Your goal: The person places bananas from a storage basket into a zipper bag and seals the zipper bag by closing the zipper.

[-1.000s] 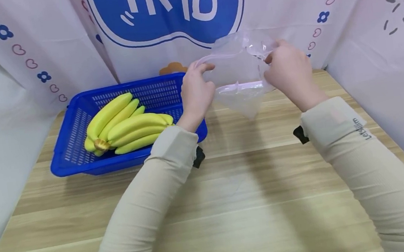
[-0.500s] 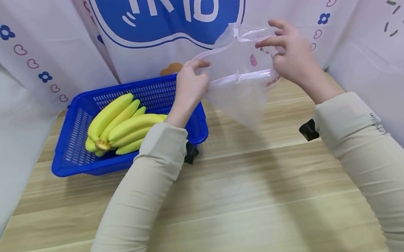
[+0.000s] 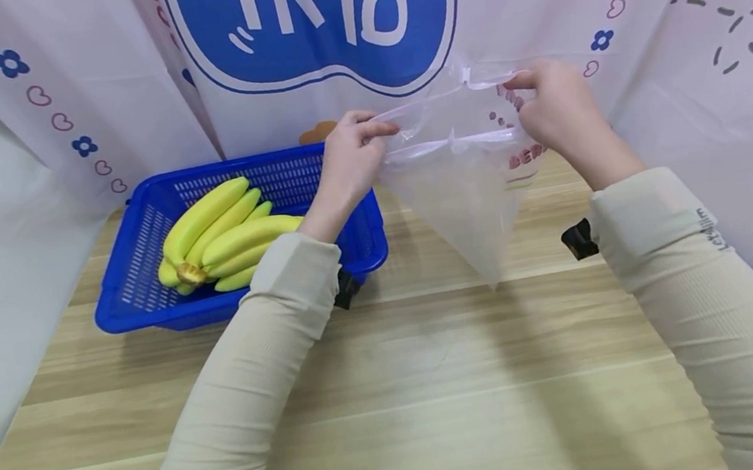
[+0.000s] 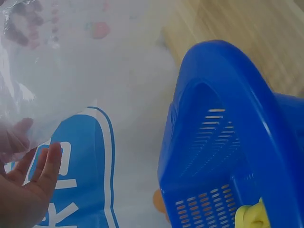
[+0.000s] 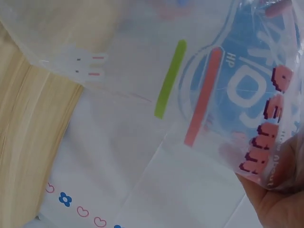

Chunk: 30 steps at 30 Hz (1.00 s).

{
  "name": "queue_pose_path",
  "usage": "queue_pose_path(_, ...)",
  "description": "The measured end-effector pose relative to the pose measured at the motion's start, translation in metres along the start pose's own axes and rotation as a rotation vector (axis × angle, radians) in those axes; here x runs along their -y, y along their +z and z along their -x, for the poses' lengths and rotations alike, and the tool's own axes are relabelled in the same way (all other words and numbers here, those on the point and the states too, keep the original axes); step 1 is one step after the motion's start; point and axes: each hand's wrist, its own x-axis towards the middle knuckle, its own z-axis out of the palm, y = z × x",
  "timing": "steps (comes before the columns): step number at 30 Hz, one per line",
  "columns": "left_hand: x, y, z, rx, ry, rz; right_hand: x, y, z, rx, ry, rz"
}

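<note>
A clear plastic zip bag (image 3: 461, 188) with printed pink letters hangs between my two hands, its lower corner pointing down over the table. My left hand (image 3: 356, 153) pinches the bag's top edge at its left end, thumb and fingers on the film. At the opposite end my right hand (image 3: 560, 112) pinches the upper edge near the printing. In the right wrist view the bag (image 5: 137, 61) shows a bunny print plus green and red bars, with the right hand (image 5: 280, 194) at its edge. The left wrist view has the left hand (image 4: 33, 180) beside the film.
A blue plastic basket (image 3: 172, 318) stands at the left back of the wooden table (image 3: 423, 414), with yellow bananas (image 3: 210, 222) inside; my left forearm passes in front of it. A printed white curtain (image 3: 126, 77) closes off the back.
The right hand moved right, raised its fingers off the edge, then pinched it again lower down. The left hand shifted slightly left. The bag is pulled wider and its lower corner hangs further down.
</note>
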Motion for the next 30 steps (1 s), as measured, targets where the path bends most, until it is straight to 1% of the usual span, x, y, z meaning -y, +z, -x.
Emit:
queue_pose_path(2, 0.001, -0.001, 0.0, -0.005, 0.023, -0.013, 0.0, 0.001, 0.001, 0.035, 0.035, 0.0)
queue_pose_path(3, 0.001, -0.002, 0.001, 0.0, 0.024, -0.014, 0.0, 0.002, 0.002, 0.052, 0.043, -0.003)
queue_pose_path(7, 0.003, -0.003, 0.003, 0.045, 0.011, -0.007, -0.002, 0.006, 0.002, 0.1, 0.01, 0.012)
queue_pose_path(9, 0.005, -0.003, 0.004, 0.073, -0.007, -0.004, -0.003, 0.008, 0.002, 0.121, 0.0, 0.008)
queue_pose_path(13, 0.01, -0.004, 0.006, 0.11, -0.019, -0.01, 0.0, 0.012, 0.002, 0.134, 0.013, 0.004)
queue_pose_path(17, 0.016, -0.009, 0.008, 0.123, 0.008, 0.013, 0.006, 0.016, 0.004, 0.128, 0.006, 0.003)
queue_pose_path(22, 0.02, -0.02, 0.014, 0.107, 0.046, 0.037, 0.01, 0.019, 0.006, 0.121, -0.001, 0.005)
queue_pose_path(25, 0.021, -0.028, 0.016, 0.086, 0.066, 0.027, 0.008, 0.018, 0.008, 0.113, 0.004, -0.002)
queue_pose_path(28, 0.025, -0.038, 0.016, 0.075, 0.068, -0.026, 0.005, 0.018, 0.008, 0.106, 0.007, -0.005)
queue_pose_path(30, 0.029, -0.046, 0.016, 0.091, 0.045, -0.089, 0.004, 0.017, 0.008, 0.106, 0.004, -0.011)
